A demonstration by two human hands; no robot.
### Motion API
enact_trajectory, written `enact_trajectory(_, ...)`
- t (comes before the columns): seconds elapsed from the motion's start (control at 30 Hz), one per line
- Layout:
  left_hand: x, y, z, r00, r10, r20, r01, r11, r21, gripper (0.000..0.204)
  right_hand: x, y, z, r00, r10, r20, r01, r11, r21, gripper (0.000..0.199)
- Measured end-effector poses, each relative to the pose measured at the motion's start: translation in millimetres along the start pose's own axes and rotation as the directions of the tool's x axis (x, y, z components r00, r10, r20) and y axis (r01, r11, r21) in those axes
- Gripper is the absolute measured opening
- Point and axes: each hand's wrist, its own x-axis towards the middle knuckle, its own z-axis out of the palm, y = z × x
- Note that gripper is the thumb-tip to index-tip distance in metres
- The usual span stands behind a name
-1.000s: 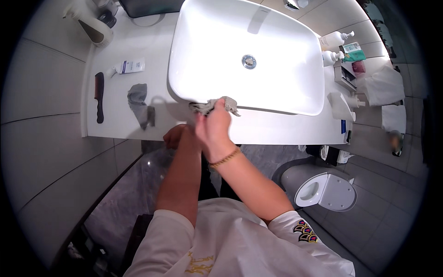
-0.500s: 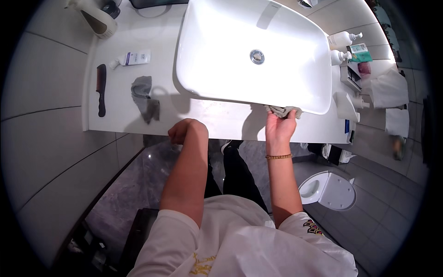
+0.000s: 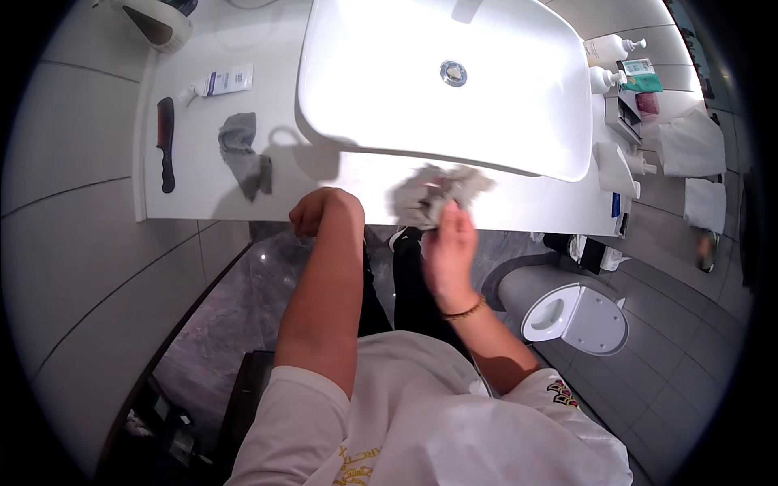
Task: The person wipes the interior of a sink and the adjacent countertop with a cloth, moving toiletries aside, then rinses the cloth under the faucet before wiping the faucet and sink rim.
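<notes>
Wiping the counter (image 3: 519,206) with a crumpled grey cloth (image 3: 433,193), gripped in the right hand (image 3: 448,243), just in front of the sink (image 3: 446,81). Resting the left hand (image 3: 322,212), clenched and holding nothing, at the counter's front edge. Judging the job as partway along: working the middle strip below the basin now, leaving the left stretch, where a second cloth (image 3: 243,154), a comb (image 3: 165,142) and a tube (image 3: 219,83) are lying, seemingly not yet cleared.
</notes>
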Motion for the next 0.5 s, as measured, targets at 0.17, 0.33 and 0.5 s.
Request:
enact_trajectory(0.17, 6, -26, -9, 0.999, 0.035, -0.022, -0.036, 0.996, -0.081, 0.027, 60, -6, -77, 0.794, -0.486, 0.366, 0.454, 0.071, -0.888, 0.046)
enact_trajectory(0.33, 27, -51, -48, 0.86, 0.348, 0.372, -0.105, 0.836, -0.539, 0.027, 52, 51, 10, 0.683, -0.467, 0.562, 0.645, 0.022, -0.764, 0.043)
enact_trajectory(0.5, 189, -175, -123, 0.113, 0.421, 0.9, -0.172, 0.9, -0.4, 0.023, 44, 49, 37, 0.578, -0.313, 0.754, 0.799, 0.026, -0.601, 0.037)
